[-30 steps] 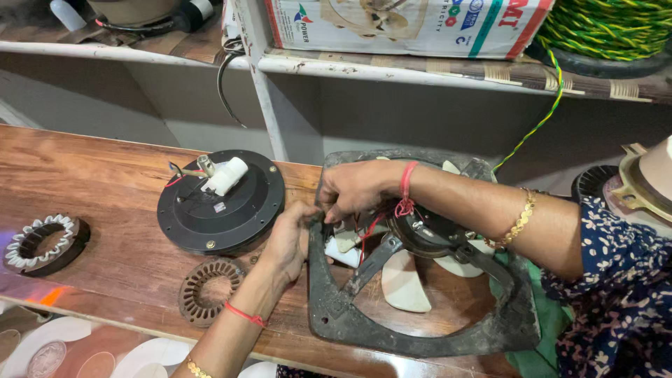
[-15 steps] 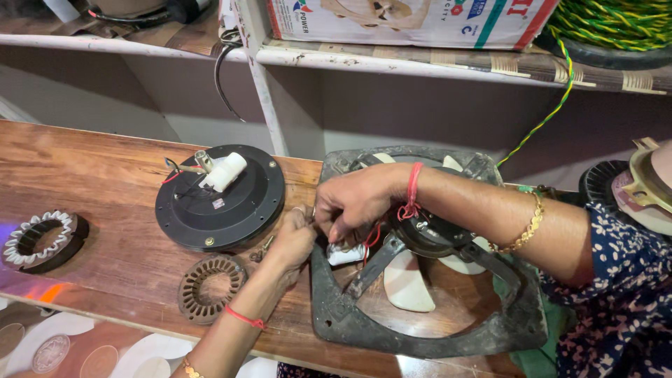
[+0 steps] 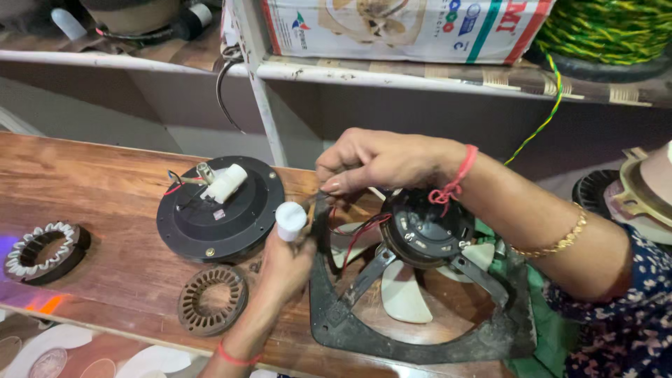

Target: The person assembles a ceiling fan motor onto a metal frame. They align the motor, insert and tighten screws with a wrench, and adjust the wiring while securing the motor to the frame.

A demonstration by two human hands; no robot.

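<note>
1. Your left hand (image 3: 283, 262) is closed around a small white cylinder (image 3: 290, 220), holding it upright just beside the left edge of the black fan frame (image 3: 420, 336).
2. Your right hand (image 3: 381, 159) hovers above the fan frame's upper left corner, its fingertips pinched on thin wires (image 3: 353, 234). Red and black strands run from there down to the fan's middle.
3. The fan frame lies flat on the wooden table (image 3: 91, 182). A round black motor (image 3: 425, 229) sits at its centre, with pale blades (image 3: 406, 294) beneath.
4. Left of the fan frame, near your left hand, lies a round black cover (image 3: 220, 210) with a white connector (image 3: 225, 183) and short wires on top.
5. Below that cover, left of the fan frame's lower corner, lies a brown slotted metal ring (image 3: 212, 299).
6. Well to the left of the fan frame, near the table's edge, sits a winding ring with pale coils (image 3: 43, 250).
7. Behind the fan frame, a shelf (image 3: 420, 77) carries a printed cardboard box (image 3: 406, 28) and a coil of green and yellow cable (image 3: 605, 28).
</note>
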